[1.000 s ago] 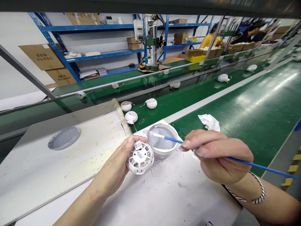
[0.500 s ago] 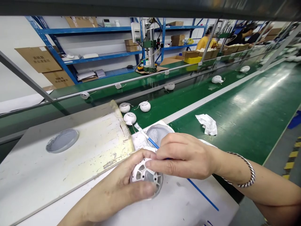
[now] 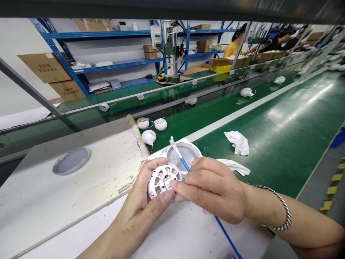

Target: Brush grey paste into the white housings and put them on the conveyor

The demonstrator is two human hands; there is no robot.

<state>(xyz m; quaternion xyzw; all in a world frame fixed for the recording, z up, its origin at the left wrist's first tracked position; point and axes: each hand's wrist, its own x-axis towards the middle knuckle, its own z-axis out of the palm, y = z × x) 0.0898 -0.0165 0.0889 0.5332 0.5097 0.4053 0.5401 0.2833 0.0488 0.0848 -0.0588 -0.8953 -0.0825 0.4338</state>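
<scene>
My left hand (image 3: 140, 207) is closed around a round white vented housing (image 3: 156, 181), with its slotted face turned up toward me. A slim blue-handled brush (image 3: 184, 164) with a white end is gripped in my right hand (image 3: 218, 190), its tip pointing up and away. The thumb and index finger of that hand also touch the housing's right side. Just behind the housing lies a shallow round dish (image 3: 198, 148) with grey residue inside, and the brush tip is above its far left rim. My fingers hide part of the housing.
Several white vented housings (image 3: 149, 137) with wires lie on the green conveyor belt (image 3: 212, 111). To the left is a worn white board (image 3: 102, 172) bearing a grey round patch (image 3: 71, 162). Crumpled tissues (image 3: 237, 142) lie at right. Co-workers (image 3: 233, 46) sit beyond.
The housing has been tilted and shifted slightly up and left in my left hand. The brush tip has moved right. Wired parts along the far rail have shifted right, and one nearby housing slightly left.
</scene>
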